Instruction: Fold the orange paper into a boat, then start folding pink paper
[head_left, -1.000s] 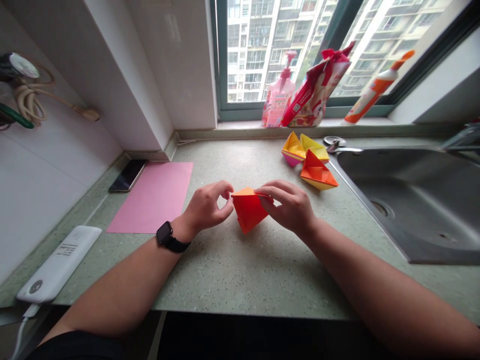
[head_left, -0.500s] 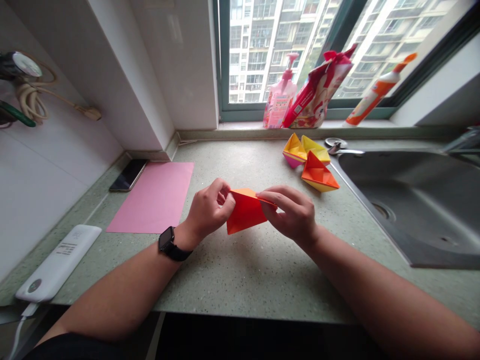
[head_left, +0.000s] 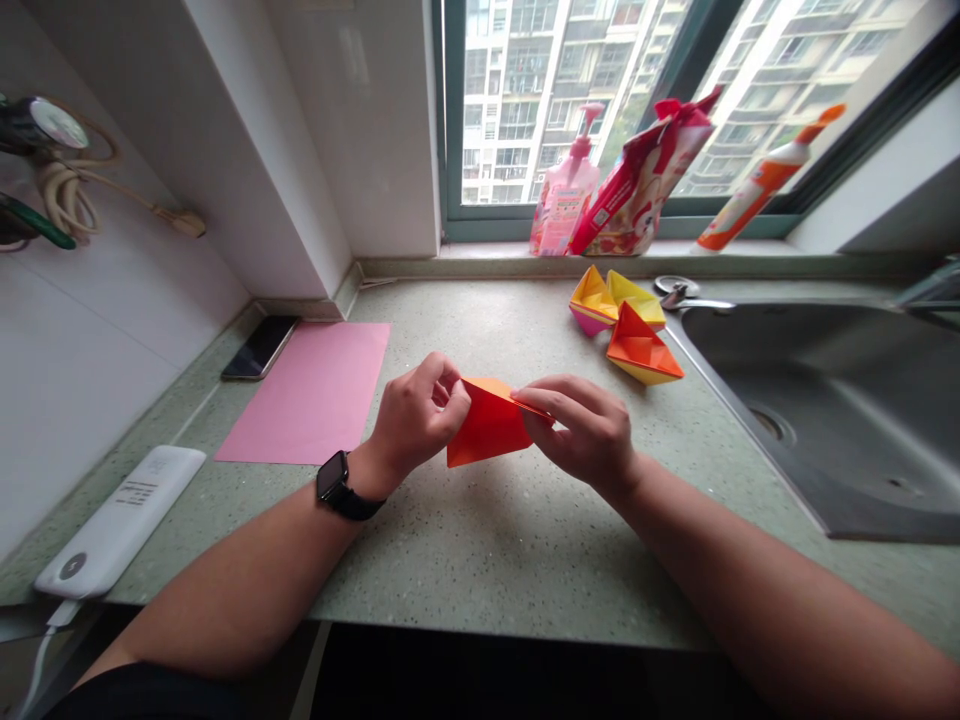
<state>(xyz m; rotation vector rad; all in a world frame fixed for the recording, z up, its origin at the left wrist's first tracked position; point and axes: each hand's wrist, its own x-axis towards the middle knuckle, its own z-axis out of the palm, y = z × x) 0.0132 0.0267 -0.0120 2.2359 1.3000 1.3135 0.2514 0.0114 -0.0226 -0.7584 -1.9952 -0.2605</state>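
Note:
A folded orange-red paper (head_left: 489,428) is held up a little above the counter, between both hands. My left hand (head_left: 421,408) pinches its upper left corner with thumb and fingers. On the other side, my right hand (head_left: 583,425) grips the right end, its fingers along the top edge and the thumb mostly hidden below. The paper's upper edge shows a lighter orange layer. Behind my right hand stand three folded paper boats: an orange-red boat (head_left: 645,352), a yellow boat (head_left: 636,298) and a yellow and pink boat (head_left: 592,300).
A pink paper sheet (head_left: 309,395) lies left, beside a phone (head_left: 259,348). The white power bank (head_left: 120,522) with its cable rests near the front left edge. A steel sink (head_left: 832,420) is at right. A pump bottle (head_left: 564,200), red bag (head_left: 645,190) and orange-white bottle (head_left: 754,190) line the sill.
The paper's lower left corner has swung slightly to the left while both hands keep their hold. The whole view has shifted a little.

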